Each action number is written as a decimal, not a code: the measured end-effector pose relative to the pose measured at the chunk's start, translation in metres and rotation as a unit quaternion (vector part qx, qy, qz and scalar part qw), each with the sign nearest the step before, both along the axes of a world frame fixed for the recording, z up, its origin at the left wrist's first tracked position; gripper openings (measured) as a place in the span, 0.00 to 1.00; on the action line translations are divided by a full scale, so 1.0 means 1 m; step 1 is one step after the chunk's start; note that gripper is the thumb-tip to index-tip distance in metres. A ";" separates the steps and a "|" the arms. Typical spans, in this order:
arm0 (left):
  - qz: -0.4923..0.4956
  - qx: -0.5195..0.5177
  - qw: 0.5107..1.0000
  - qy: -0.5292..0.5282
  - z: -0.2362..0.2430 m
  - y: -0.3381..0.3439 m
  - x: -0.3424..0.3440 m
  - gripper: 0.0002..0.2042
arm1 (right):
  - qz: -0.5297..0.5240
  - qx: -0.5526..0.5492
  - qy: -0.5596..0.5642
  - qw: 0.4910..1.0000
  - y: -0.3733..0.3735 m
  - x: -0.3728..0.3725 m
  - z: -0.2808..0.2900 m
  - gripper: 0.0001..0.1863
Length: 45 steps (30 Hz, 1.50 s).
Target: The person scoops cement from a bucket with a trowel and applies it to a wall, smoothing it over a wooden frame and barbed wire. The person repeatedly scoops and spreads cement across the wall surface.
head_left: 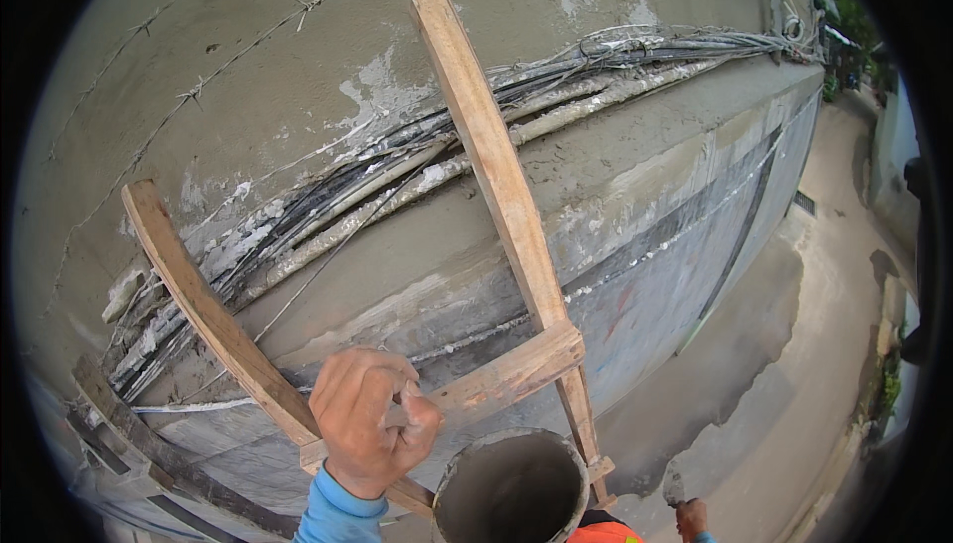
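Note:
My left hand [374, 422], in a blue sleeve, is closed in a fist in front of the top rung [516, 374] of a wooden ladder [491, 161]. What its curled fingers grip, if anything, is hidden. Just right of it and lower, a round bucket [467, 456] with a grey-smeared rim stands against the ladder; its inside looks dark grey. At the lower right my right hand [692, 517] is closed round the handle of a small trowel [674, 483], its blade coated grey. The trowel is held out to the side, apart from the bucket and ladder.
The ladder leans on a grey plastered wall [635, 156], crossed by bundled cables and pipes [606, 96]. Barbed wire [263, 39] runs above them. Another weathered wooden frame [189, 478] is at the lower left. Far below right lies a partly wet path [754, 444]. Orange clothing [604, 533] shows beneath me.

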<state>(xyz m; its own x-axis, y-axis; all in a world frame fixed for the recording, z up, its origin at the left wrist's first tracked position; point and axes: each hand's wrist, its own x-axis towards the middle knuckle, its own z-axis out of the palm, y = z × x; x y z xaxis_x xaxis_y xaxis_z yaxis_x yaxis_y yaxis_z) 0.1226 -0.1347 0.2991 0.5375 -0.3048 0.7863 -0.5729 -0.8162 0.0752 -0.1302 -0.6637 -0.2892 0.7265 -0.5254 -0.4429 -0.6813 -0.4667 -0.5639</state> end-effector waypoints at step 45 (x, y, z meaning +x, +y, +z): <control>0.050 -0.859 0.404 0.311 -0.296 -0.024 -0.220 0.19 | 0.779 -0.414 -0.102 0.461 0.305 0.197 0.397 0.07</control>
